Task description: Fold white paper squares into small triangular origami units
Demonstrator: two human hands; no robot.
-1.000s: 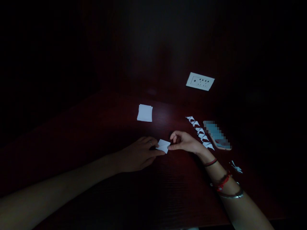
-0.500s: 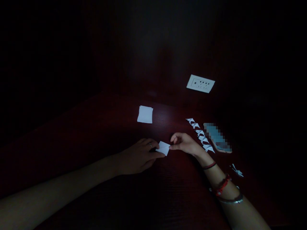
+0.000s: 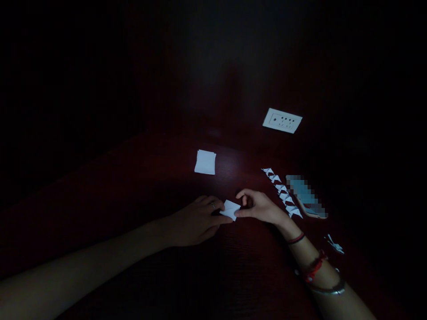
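Nearest, on the right forearm, are a silver bangle (image 3: 328,291) and a red band (image 3: 315,269); off to its right a small crumpled white piece (image 3: 335,244) lies on the dark red tabletop (image 3: 160,173).

Farther in, the left hand (image 3: 196,222) has the folded paper (image 3: 231,208) held at its left side, index finger above and thumb along the lower edge, so that grip is closed down on it. The right hand (image 3: 262,207) sets its thumb to the paper's right corner; its other fingers curl clear of the sheet, leaving this grip loosely parted.

Compared with half a second ago, everything sits slightly lower in view, while hands and paper keep nearly the same arrangement: the work appears to be paused on one fold.

Beyond the right wrist runs a row of folded white pieces (image 3: 284,196), with a phone (image 3: 305,195) beside it. Farther back lie a stack of white squares (image 3: 205,162) and, last, a wall socket (image 3: 282,121).
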